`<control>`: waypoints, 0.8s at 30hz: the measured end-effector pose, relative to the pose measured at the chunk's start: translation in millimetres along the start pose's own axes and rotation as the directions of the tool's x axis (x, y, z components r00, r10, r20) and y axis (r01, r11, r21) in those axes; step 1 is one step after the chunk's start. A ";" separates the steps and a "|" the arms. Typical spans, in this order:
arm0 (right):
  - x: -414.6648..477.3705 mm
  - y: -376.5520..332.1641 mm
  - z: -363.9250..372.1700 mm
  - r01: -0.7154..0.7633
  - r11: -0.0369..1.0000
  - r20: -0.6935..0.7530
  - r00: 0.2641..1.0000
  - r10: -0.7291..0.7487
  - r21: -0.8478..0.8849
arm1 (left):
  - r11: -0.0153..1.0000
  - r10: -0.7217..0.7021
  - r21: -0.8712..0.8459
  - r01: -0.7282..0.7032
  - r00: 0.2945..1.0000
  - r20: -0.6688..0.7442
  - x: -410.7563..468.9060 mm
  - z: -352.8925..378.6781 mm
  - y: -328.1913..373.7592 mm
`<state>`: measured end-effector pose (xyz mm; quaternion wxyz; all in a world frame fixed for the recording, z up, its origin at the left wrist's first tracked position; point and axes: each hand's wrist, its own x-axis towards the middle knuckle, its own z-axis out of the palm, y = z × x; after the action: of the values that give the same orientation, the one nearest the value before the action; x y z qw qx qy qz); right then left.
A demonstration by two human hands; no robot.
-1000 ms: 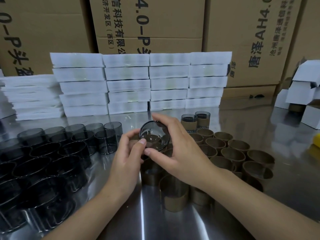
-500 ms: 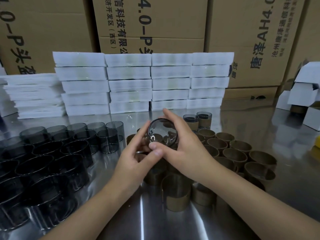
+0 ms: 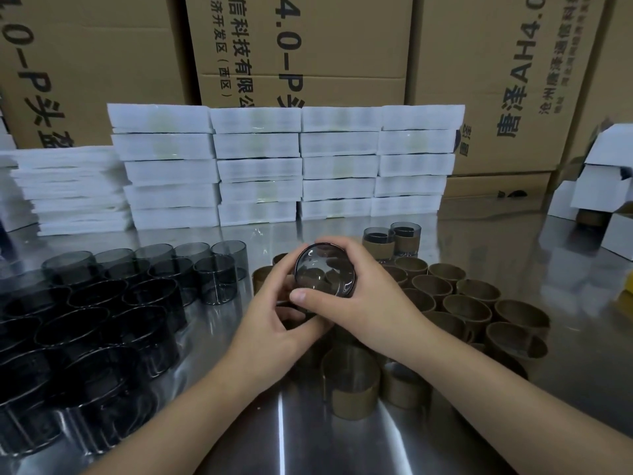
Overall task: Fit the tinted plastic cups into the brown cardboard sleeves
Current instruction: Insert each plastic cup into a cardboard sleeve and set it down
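- Cardboard cartons (image 3: 301,46): form a wall of printed boxes well behind the held cup (image 3: 323,270), across the full width of the view.
- Steel table (image 3: 565,389): lies below the held cup and carries all the other items; reflective surface.
- White foam stacks (image 3: 284,166): stand in four columns behind the held cup, against the cartons; a lower pile of flat white sheets (image 3: 68,190) sits behind and to the left.
- Tinted cups (image 3: 102,320): stand upright and bare in close rows to the left of the held cup, mouths up.
- Cardboard sleeves (image 3: 466,303): stand on end in a packed cluster to the right of and below the held cup, several touching.
- White boxes (image 3: 603,180): pile up well to the right of the held cup, at the table edge.
- Sleeved cups (image 3: 390,241): two, side by side, just behind and to the right of the held cup.
- Right hand (image 3: 373,299): grips the held cup, fingers curled over its far side, thumb (image 3: 301,296) on the near rim.
- Left hand (image 3: 274,323): curls against the lower left side of the held cup; cannot tell whether a sleeve is under it.
- Held cup: raised above the sleeve cluster, tilted with its round end toward the camera.
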<state>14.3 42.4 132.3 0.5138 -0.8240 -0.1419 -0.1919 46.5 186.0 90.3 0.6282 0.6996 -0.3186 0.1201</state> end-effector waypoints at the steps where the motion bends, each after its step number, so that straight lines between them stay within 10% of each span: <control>1: -0.5 -0.8 0.4 0.005 1.000 0.002 1.000 -0.005 -0.002 | 1.000 0.013 -0.002 -0.013 1.000 -0.009 0.4 0.3 1.0; 24: -2.3 -6.8 -3.9 -0.053 0.996 -0.160 0.985 0.064 0.071 | 0.976 0.037 0.213 -0.043 0.999 0.033 -0.6 1.5 5.9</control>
<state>8.7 41.7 138.1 0.5562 -0.7920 -0.0817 -0.2383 42.1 184.7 94.4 0.5423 0.7582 -0.3268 0.1561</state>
